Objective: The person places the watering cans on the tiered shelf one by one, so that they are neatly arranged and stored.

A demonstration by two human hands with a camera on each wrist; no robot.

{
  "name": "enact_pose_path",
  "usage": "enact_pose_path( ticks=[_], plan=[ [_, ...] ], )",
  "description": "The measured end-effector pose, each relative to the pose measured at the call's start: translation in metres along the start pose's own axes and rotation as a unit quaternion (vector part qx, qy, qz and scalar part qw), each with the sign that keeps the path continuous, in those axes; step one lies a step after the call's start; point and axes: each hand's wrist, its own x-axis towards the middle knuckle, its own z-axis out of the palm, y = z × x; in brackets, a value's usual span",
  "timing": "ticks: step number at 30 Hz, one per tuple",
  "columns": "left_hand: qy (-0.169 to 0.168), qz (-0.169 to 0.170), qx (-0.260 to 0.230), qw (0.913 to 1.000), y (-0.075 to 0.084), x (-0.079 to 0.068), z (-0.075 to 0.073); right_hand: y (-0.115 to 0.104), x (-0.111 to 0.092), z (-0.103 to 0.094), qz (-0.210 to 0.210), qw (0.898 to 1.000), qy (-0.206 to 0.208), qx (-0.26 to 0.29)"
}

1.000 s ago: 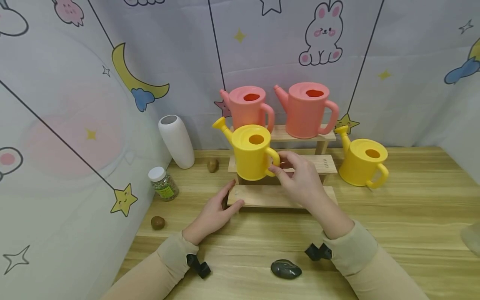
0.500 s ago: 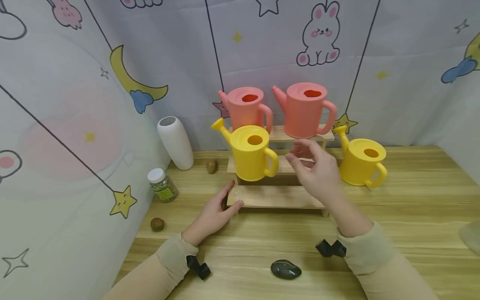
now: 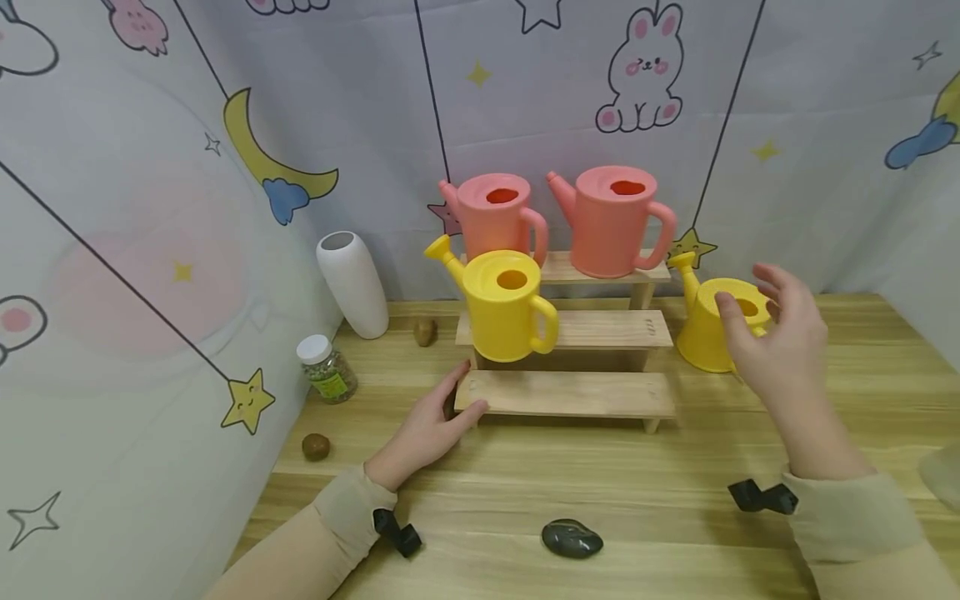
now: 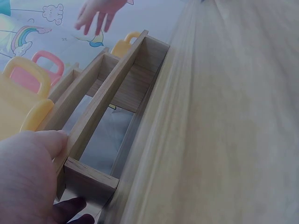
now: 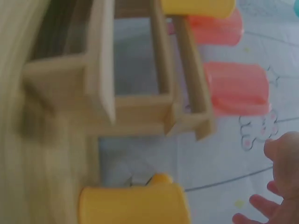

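A three-step wooden stand (image 3: 566,393) carries a yellow watering can (image 3: 498,321) on the left of its middle step. My left hand (image 3: 420,435) holds the stand's left end, thumb at the front of the lowest step and fingers round the side, as the left wrist view also shows. To the right, my right hand (image 3: 787,350) hovers in front of a second yellow watering can (image 3: 701,342) on the table, hiding part of its handle. Its thumb and fingers are spread apart and nothing is between them. Two pink watering cans (image 3: 611,229) stand on the top step.
Left of the stand are a white vase (image 3: 352,287), a lidded jar (image 3: 327,371) and two small brown round objects (image 3: 316,447). A dark glossy stone (image 3: 572,538) lies on the table in front. A patterned curtain (image 3: 540,100) hangs behind.
My right hand has released the handle of the yellow watering can on the middle step and moved right to the other yellow can. My left hand stays on the stand.
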Motion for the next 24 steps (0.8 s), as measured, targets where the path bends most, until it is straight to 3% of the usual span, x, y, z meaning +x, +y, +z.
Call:
enact_pose_path(
  ticks=[11, 19, 24],
  plan=[
    [-0.002, 0.002, -0.004, 1.0, 0.0, -0.001, -0.001, 0.057, -0.001, -0.015, 0.07, 0.994, -0.073, -0.049],
    [-0.001, 0.0, -0.003, 1.0, 0.0, 0.0, -0.001, 0.079, -0.003, -0.015, 0.101, 0.981, -0.147, -0.074],
    [-0.002, 0.001, 0.002, 1.0, 0.001, 0.0, -0.001, 0.088, -0.005, -0.013, 0.115, 0.976, -0.161, -0.09]
  ],
)
